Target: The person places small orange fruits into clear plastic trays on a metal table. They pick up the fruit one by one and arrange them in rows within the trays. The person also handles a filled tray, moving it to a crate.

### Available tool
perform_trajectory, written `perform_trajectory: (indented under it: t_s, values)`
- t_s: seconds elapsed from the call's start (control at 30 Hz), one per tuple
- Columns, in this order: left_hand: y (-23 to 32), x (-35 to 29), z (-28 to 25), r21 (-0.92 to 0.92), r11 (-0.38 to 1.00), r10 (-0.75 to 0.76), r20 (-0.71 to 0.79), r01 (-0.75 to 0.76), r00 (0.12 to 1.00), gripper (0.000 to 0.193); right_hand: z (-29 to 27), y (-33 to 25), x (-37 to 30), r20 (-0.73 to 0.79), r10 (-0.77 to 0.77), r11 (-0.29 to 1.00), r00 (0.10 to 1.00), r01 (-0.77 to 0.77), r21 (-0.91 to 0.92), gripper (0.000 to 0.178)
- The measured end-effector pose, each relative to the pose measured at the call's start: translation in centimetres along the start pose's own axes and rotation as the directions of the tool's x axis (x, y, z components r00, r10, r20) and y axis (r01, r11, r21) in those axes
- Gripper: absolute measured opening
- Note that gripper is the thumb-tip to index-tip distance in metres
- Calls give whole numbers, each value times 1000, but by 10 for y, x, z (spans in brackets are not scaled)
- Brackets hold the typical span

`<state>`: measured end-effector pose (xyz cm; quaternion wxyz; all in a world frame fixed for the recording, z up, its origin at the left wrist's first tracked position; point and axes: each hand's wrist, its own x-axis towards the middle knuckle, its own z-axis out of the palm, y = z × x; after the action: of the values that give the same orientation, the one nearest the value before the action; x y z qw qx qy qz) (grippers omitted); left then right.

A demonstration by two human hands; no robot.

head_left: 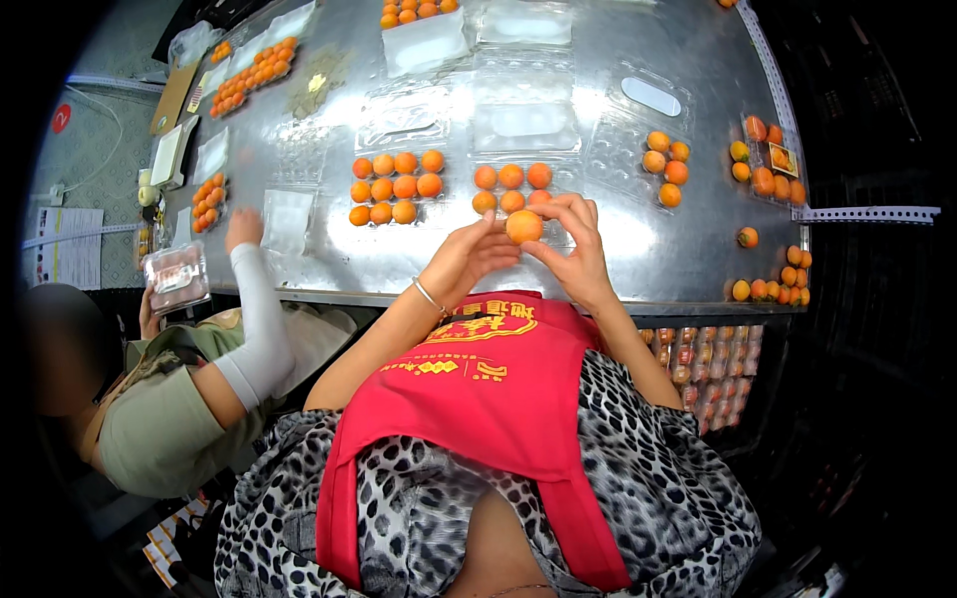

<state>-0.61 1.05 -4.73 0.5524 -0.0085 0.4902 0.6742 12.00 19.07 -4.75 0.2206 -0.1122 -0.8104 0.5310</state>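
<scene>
A round orange fruit (524, 226) is pinched between the thumb and fingers of my right hand (578, 249), close to the table's front edge. My left hand (473, 253) is at the fruit's left side with its fingers stretched out; whether they touch it I cannot tell. Just beyond my hands lies a clear plastic tray (526, 159) with several such fruits (511, 176) in rows, its lid part folded out behind. To its left, another clear tray holds rows of fruits (381, 189). On the right, a third tray is partly filled with fruits (676, 172).
The metal table (658, 269) carries loose fruits (771, 290) at its right corner and a filled pack (781, 179) above them. At left, a co-worker's hand (244, 229) reaches over the table; their other hand holds a clear pack (177, 276). Stacked packs (713, 369) stand below the edge.
</scene>
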Motion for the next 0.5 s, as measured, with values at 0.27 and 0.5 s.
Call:
perform_trajectory:
  t_s: [0.27, 0.5]
  values:
    - [5, -7, 18, -29, 997, 76, 263, -71, 962, 48, -16, -19, -6, 9, 9, 985, 1000, -11, 172, 43]
    - [7, -12, 26, 56, 986, 136, 253, -155, 958, 53, -10, -13, -7, 7, 191, 848, 982, -169, 502, 35]
